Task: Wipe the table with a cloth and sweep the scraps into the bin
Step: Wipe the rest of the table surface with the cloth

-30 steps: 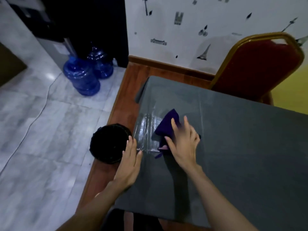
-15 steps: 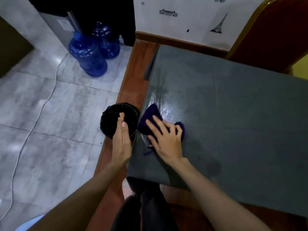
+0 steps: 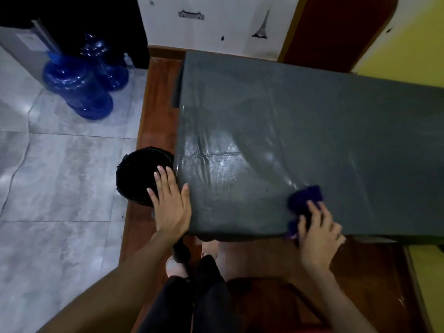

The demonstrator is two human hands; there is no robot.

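A dark purple cloth (image 3: 305, 197) lies on the grey table (image 3: 300, 131) near its front edge. My right hand (image 3: 317, 231) presses on the cloth with spread fingers and covers its near half. A black bin (image 3: 138, 174) stands on the floor at the table's left front corner. My left hand (image 3: 169, 200) is flat with straight fingers at that corner, partly over the bin's rim, its thumb against the table edge. A wet sheen shows on the table's left part. I see no scraps on the table.
Two blue water jugs (image 3: 79, 85) stand on the tiled floor at the back left. A red chair (image 3: 336, 30) is behind the table at the wall. My legs and feet (image 3: 192, 284) are below the table's front edge on the wooden floor.
My right hand has slid the cloth from the table's left edge by the bin to the right along the front edge. My left hand stays beside the bin.
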